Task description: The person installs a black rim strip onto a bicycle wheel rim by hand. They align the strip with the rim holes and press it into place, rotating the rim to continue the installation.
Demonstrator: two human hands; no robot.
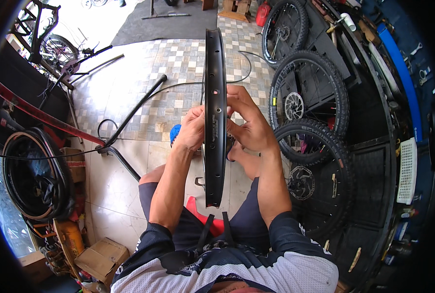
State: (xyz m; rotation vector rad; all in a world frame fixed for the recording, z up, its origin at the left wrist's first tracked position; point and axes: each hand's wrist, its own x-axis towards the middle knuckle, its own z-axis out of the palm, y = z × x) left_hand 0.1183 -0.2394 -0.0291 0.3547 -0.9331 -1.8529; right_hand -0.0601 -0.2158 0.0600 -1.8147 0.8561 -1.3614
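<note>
We record three wheels [294,106] fitted with knobby tyres along the right side, the lower two overlapping. Farther right, we note a white perforated basket [407,171] and a long blue strip [402,73]. At left, we find bundled tyres [62,178] and, below them, a cardboard box [102,259]. We observe a red container [262,14] near the top edge.

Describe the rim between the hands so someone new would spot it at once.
Start from the person's dark shorts at the lower middle. Just above them in the picture, between the left hand and right hand, the black rim shows edge-on as a tall, narrow strip dotted with holes. Unlike the wheels grouped at the right, it carries no tyre.
</note>
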